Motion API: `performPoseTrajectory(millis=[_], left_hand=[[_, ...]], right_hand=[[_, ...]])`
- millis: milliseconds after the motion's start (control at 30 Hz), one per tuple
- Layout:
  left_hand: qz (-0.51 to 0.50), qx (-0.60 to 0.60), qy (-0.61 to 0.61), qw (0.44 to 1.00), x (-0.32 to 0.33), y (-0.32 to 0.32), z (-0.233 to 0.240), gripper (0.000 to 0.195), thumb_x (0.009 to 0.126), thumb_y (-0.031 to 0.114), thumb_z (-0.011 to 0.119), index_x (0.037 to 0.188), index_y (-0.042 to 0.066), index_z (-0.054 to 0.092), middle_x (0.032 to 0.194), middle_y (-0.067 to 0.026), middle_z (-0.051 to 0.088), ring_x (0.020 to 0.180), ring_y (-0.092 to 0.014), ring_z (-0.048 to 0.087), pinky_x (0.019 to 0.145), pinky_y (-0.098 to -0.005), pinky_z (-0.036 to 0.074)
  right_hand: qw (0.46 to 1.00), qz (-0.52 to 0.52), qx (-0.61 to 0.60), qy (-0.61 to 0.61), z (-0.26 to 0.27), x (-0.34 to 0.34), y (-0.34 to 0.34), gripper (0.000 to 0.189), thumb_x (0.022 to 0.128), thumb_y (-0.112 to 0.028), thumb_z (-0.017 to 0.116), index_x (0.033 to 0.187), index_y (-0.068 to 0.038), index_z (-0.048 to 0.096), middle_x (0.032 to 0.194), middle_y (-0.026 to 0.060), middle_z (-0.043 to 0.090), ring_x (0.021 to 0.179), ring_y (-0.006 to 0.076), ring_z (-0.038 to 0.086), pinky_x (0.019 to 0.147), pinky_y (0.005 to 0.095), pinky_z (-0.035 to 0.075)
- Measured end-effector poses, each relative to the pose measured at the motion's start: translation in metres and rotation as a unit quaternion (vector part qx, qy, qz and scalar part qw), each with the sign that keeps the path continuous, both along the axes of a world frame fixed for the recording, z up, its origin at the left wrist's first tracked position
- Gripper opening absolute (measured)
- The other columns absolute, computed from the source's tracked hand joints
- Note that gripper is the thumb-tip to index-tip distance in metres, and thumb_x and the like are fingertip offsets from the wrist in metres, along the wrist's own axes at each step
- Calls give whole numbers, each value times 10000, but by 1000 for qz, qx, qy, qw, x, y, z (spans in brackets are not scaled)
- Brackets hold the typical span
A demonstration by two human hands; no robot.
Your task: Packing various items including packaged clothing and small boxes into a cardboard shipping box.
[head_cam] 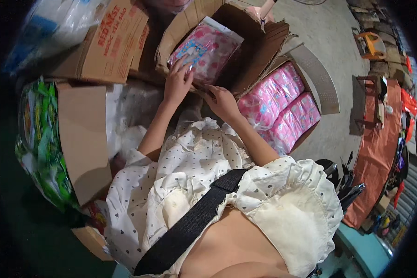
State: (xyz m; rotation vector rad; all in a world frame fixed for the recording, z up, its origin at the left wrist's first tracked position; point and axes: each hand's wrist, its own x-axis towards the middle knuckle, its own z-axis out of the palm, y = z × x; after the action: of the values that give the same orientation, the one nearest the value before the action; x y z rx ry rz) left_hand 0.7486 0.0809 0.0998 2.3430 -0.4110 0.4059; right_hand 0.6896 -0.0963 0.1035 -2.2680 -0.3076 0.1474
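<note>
An open cardboard box (pixel 245 89) stands before me. Inside it, towards the left, lies a clear plastic package (pixel 213 48) with pink dots and blue print. My left hand (pixel 178 81) rests on the lower left part of this package, fingers spread. At the box's near edge is my right hand (pixel 223 102), its fingers bent against the cardboard rim; whether it grips the rim is unclear. Right of the box, a second carton holds several pink plastic-wrapped packs (pixel 295 120). The bottom of the open box is in shadow.
A printed carton (pixel 107 45) stands at the upper left, below clear plastic bags (pixel 67 21). Green packets (pixel 43 132) and a cardboard flap (pixel 85 139) are at the left. A curved grey panel (pixel 318 78) lies beside the pink packs. An orange sheet (pixel 377 153) covers a surface far right.
</note>
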Motion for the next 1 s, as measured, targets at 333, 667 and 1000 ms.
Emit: performPoseTrajectory(millis=[333, 667, 1000], left_hand=[[226, -79, -46, 970, -141, 26, 2, 184, 819, 32, 499, 954, 37, 624, 1068, -120, 577, 1039, -309, 510, 897, -396, 404], [340, -88, -45, 935, -270, 54, -30, 231, 742, -29, 521, 931, 48, 629, 999, -119, 608, 985, -295, 536, 880, -368, 406], [480, -151, -51, 863, -339, 129, -60, 239, 753, 0, 522, 955, 62, 633, 990, -116, 625, 957, -283, 560, 874, -361, 406]], right_hand=[[973, 62, -82, -207, -3, -66, -9, 455, 781, -132, 534, 1221, -29, 473, 1280, 230, 413, 1266, 371, 299, 1054, 492, 223], [977, 87, -78, -178, -47, -142, -18, 417, 796, -132, 529, 1187, 4, 483, 1252, 226, 439, 1223, 407, 335, 1019, 473, 274], [972, 209, -30, -101, -56, -168, 42, 345, 793, -123, 552, 1116, -1, 548, 1143, 220, 535, 1081, 364, 491, 939, 397, 387]])
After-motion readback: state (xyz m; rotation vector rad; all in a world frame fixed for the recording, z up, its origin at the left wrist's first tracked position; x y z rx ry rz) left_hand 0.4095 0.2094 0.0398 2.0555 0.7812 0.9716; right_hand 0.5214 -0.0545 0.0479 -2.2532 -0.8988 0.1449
